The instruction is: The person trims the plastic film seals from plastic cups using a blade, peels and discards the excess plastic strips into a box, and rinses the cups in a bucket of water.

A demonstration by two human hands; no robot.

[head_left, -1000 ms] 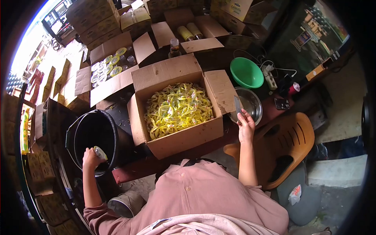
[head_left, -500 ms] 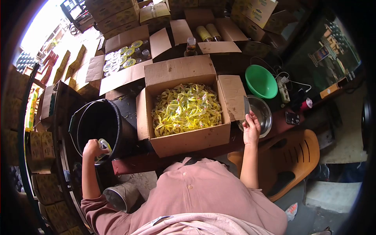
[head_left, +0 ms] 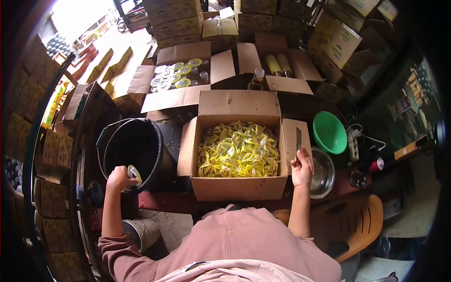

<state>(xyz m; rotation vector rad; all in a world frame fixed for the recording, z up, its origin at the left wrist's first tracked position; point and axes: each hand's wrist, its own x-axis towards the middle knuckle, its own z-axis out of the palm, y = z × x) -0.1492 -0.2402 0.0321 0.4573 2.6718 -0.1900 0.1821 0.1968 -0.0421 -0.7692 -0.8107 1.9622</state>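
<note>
At the near rim of the black bucket (head_left: 162,155), my left hand (head_left: 120,178) is closed on a clear cup with a yellow-green label (head_left: 134,174). My right hand (head_left: 302,170) grips a flat metal blade (head_left: 299,137), which points up and away from me, in front of the right flap of the open carton. That carton (head_left: 239,189) stands at the centre, filled with yellow and clear plastic strips (head_left: 237,150). Just right of my right hand lies a steel bowl (head_left: 324,176).
Behind on the left, an open box (head_left: 176,97) holds several lidded cups. A bottle (head_left: 256,80) stands behind the carton. A green basin (head_left: 330,132) and a power strip (head_left: 353,146) are at right. An orange chair (head_left: 371,221) stands near right; a grey pail (head_left: 145,233) is below the bucket.
The view has turned, so the table and boxes sit further right and lower. Both hands keep their holds; the cup stays near the bucket's rim and the blade now points straighter away from me.
</note>
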